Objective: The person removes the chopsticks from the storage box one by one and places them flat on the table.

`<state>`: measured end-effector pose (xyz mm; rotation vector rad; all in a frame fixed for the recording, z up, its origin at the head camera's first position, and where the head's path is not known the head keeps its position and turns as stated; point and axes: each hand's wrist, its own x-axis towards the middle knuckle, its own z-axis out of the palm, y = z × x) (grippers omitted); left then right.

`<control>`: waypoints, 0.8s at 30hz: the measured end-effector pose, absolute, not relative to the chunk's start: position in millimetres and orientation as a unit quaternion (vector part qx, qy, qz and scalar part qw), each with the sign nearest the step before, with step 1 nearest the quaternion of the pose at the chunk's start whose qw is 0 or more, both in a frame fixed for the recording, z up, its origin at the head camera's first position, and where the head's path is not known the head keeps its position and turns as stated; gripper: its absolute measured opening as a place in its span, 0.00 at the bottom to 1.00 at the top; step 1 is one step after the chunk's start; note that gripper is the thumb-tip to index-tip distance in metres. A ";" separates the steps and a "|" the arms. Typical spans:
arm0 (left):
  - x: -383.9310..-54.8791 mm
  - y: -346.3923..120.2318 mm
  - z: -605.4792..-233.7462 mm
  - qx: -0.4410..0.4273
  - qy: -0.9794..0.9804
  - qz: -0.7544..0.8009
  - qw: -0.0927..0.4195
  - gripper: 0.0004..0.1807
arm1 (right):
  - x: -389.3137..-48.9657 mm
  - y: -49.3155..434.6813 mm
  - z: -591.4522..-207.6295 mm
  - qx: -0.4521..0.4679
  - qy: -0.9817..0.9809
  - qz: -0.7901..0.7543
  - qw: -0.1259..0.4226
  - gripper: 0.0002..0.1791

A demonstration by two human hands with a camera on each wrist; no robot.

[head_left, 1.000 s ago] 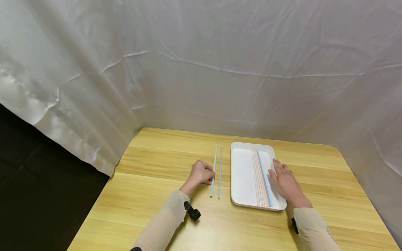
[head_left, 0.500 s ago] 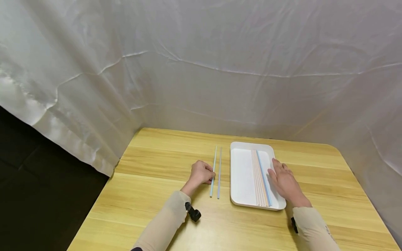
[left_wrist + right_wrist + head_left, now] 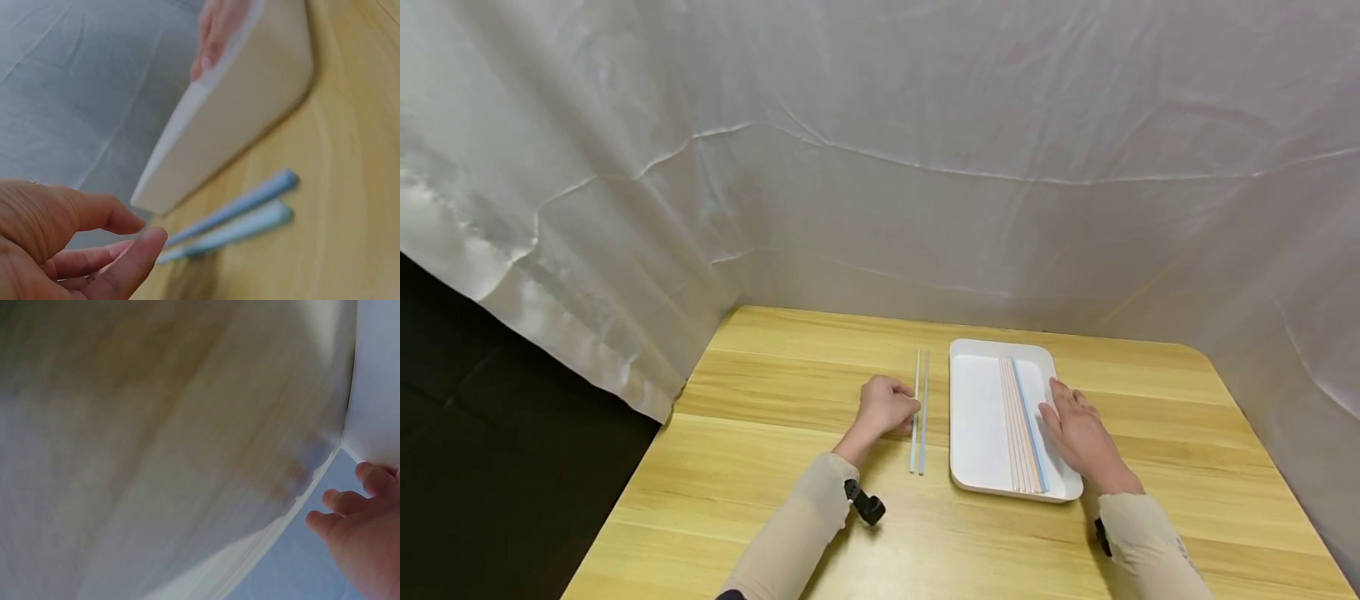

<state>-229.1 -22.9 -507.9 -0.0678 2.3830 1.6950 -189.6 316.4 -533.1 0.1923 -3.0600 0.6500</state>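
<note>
Two chopsticks lie side by side on the table left of the white tray (image 3: 977,417): a pale blue-green one (image 3: 913,454) and a bluish-purple one (image 3: 922,450). My left hand (image 3: 883,406) pinches the pale blue-green chopstick near its middle; the left wrist view shows the thumb (image 3: 147,253) partly covering it, close to the index finger. Inside the tray, several pink, orange and blue chopsticks (image 3: 1024,433) lie in a row toward the right. My right hand (image 3: 1081,437) rests with extended fingers on the tray's right rim and holds nothing.
The wooden table (image 3: 790,400) carries the tray right of its middle. A pale curtain (image 3: 925,242) hangs behind and at both sides. Dark floor (image 3: 512,467) shows past the left table edge.
My left hand has shifted slightly right, bringing the pale blue-green chopstick closer to the bluish-purple one, nearly parallel with it. The right hand and the tray have stayed put.
</note>
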 end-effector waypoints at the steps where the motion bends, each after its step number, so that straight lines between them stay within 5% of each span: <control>1: -228.8 -19.9 -504.7 -0.020 0.803 0.586 0.108 0.13 | -189.6 316.7 -533.2 0.062 -0.976 0.208 0.005 0.38; 24: -225.6 53.7 -495.5 0.030 0.740 0.648 0.180 0.17 | -193.5 313.6 -533.4 0.053 -0.976 0.210 -0.011 0.39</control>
